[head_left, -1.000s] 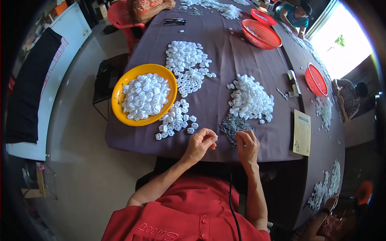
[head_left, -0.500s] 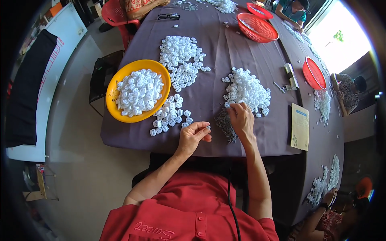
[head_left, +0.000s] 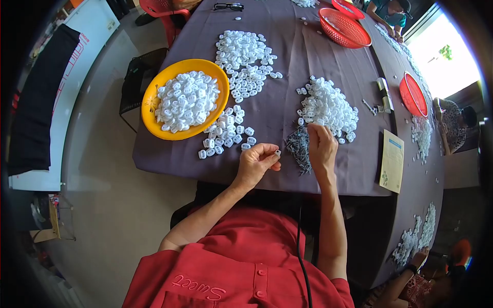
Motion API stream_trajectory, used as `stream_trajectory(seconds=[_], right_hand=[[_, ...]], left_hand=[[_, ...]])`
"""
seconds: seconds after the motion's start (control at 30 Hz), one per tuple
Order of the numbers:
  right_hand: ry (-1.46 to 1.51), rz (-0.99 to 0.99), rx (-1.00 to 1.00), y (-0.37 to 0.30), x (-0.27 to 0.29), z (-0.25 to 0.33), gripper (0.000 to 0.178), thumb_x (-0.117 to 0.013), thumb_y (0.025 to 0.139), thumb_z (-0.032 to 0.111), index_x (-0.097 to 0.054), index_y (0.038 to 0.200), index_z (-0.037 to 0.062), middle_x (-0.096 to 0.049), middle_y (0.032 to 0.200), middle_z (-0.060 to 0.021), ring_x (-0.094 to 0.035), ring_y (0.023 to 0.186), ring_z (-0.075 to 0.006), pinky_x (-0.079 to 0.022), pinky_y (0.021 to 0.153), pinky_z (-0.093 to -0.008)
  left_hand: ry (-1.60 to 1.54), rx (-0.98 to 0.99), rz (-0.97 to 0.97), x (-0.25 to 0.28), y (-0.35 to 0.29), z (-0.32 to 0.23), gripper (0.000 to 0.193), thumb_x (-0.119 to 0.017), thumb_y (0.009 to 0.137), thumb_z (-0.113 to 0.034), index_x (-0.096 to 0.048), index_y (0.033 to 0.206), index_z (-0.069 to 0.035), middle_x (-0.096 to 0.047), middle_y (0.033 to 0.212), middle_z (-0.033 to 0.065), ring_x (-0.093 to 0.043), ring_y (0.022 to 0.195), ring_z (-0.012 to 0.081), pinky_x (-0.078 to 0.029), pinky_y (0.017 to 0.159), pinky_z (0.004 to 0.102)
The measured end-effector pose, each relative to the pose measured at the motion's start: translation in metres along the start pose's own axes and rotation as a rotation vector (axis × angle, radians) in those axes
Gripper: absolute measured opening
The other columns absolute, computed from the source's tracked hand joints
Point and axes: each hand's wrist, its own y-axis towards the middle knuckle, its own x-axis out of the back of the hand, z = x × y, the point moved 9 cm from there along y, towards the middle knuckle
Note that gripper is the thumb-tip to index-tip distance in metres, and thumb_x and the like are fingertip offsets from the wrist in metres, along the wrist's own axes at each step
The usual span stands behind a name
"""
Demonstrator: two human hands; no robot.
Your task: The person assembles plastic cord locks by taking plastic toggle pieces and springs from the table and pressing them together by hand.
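Note:
My left hand [head_left: 257, 161] pinches a small white plastic piece [head_left: 278, 153] between thumb and fingertips, above the table's near edge. My right hand [head_left: 322, 149] is closed, fingertips together, at the near side of a heap of white plastic pieces [head_left: 331, 108]. What it pinches, if anything, is hidden. Just left of it lies a pile of thin grey metal pins, like small nails [head_left: 299, 149]. A yellow bowl [head_left: 149, 105] heaped with white two-holed pieces stands left of my hands. Loose two-holed pieces [head_left: 226, 132] lie beside it, and a larger heap [head_left: 244, 56] spreads farther back.
The dark cloth-covered table [head_left: 272, 113] also bears a yellow booklet [head_left: 392, 161] on the right, red baskets [head_left: 345, 28] at the back and eyeglasses [head_left: 228, 6]. Other people sit along the far and right sides with more heaps. A black cable [head_left: 299, 241] hangs down my red shirt.
The whole view has shifted, so the table's things appear farther right and higher. My left hand keeps its white piece. My right hand stays near the heap's edge, showing more of the pins.

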Motion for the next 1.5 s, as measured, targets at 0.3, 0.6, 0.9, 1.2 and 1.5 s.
stream_trajectory(seconds=[0.3,0.6,0.9,1.2,1.5], right_hand=[[0.799,0.137,-0.582,-0.067,-0.043,0.000,0.015,-0.062,0.086,0.006,-0.064,0.099,0.0002,-0.061,0.070,0.0015,-0.051,0.060,-0.0036,-0.042,0.054,-0.0185],[0.669,0.172,-0.658,-0.081,-0.044,-0.008,0.015,-0.064,0.084,0.007,-0.065,0.097,0.0000,-0.065,0.080,-0.0044,-0.056,0.062,-0.0070,-0.046,0.055,-0.0223],[0.025,0.298,-0.196,-0.059,-0.031,0.029,0.011,-0.059,0.080,0.011,-0.066,0.087,0.0061,-0.058,0.075,-0.0131,-0.059,0.068,-0.0328,-0.048,0.060,-0.0405],[-0.258,0.262,-0.055,-0.023,-0.053,0.021,0.010,-0.061,0.079,0.014,-0.066,0.083,0.0067,-0.057,0.080,-0.0098,-0.060,0.076,-0.0284,-0.047,0.064,-0.0390],[-0.318,0.346,-0.052,-0.023,-0.060,0.018,0.009,-0.058,0.081,0.013,-0.059,0.083,0.0047,-0.057,0.082,-0.0114,-0.059,0.075,-0.0305,-0.047,0.064,-0.0409]], left_hand=[[0.144,0.024,-0.004,-0.006,0.002,-0.004,0.015,-0.061,0.087,-0.006,-0.065,0.099,0.000,-0.063,0.077,0.0019,-0.057,0.060,0.0066,-0.049,0.056,0.0197],[0.067,0.018,-0.057,0.003,0.003,-0.004,0.017,-0.061,0.086,-0.007,-0.063,0.100,0.002,-0.061,0.073,0.0011,-0.055,0.059,0.0053,-0.047,0.053,0.0195],[-0.082,0.116,-0.036,-0.005,0.004,-0.004,0.009,-0.056,0.089,-0.009,-0.058,0.092,0.000,-0.061,0.077,0.0050,-0.059,0.061,0.0088,-0.053,0.055,0.0230],[0.044,0.022,-0.024,0.001,0.002,0.001,0.018,-0.060,0.088,-0.006,-0.061,0.104,0.002,-0.064,0.079,0.0052,-0.059,0.061,0.0085,-0.052,0.055,0.0220],[0.046,0.011,-0.037,0.002,0.001,0.001,0.016,-0.063,0.086,-0.006,-0.060,0.098,0.003,-0.064,0.077,0.0052,-0.060,0.060,0.0085,-0.052,0.055,0.0217]])
